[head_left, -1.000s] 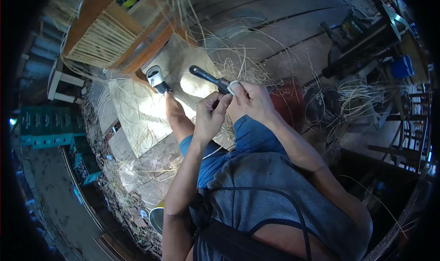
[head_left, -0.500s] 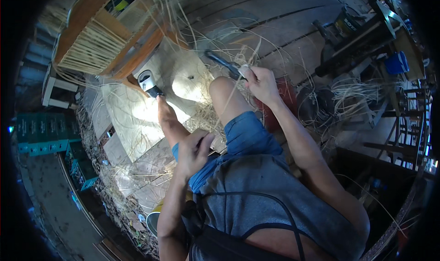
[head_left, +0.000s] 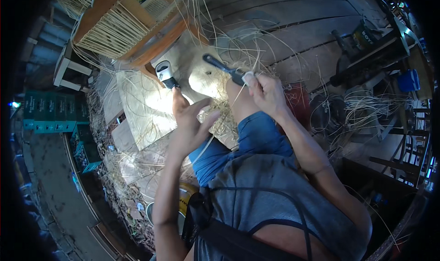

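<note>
Head view: clamps right grip (head_left: 268, 94) on slim tool (head_left: 228, 70), near bare right leg (head_left: 243, 104).
Shows smooth, rounded black handle (head_left: 217, 62), holed tip (head_left: 206, 57), pale squeezed end (head_left: 248, 78); holds left grip (head_left: 189, 127) spread apart.

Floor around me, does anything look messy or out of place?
Yes: pale strands lie in a loose tangle on the right, near the blue container, and more straggle across the floorboards beyond your right hand. They look untidy because they're strewn, not bundled.
</note>
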A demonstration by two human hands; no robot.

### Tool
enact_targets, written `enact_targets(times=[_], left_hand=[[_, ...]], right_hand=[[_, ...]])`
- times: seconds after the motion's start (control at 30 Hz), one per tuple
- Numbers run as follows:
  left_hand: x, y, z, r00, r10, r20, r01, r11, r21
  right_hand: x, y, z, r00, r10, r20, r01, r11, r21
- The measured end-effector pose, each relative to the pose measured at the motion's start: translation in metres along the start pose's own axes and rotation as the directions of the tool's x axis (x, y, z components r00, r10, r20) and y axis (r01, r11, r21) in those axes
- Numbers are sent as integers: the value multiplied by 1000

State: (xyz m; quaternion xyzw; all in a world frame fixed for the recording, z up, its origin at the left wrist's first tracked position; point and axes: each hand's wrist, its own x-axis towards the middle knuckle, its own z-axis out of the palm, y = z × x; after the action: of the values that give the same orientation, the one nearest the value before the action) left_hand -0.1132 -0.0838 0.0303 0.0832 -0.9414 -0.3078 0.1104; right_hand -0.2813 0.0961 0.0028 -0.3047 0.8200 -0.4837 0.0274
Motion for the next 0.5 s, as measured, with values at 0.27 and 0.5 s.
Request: enact_targets(times=[0.27,0.5], left_hand=[[22,27,45,949,-224,223,311,791,-527],[-9,32,44,997,-74,22,77,943,-323]], right_hand=[[-28,-3,23,993,-97,60,95,995,28],[-11,3,16,1000,25,-16,-24,996,85]])
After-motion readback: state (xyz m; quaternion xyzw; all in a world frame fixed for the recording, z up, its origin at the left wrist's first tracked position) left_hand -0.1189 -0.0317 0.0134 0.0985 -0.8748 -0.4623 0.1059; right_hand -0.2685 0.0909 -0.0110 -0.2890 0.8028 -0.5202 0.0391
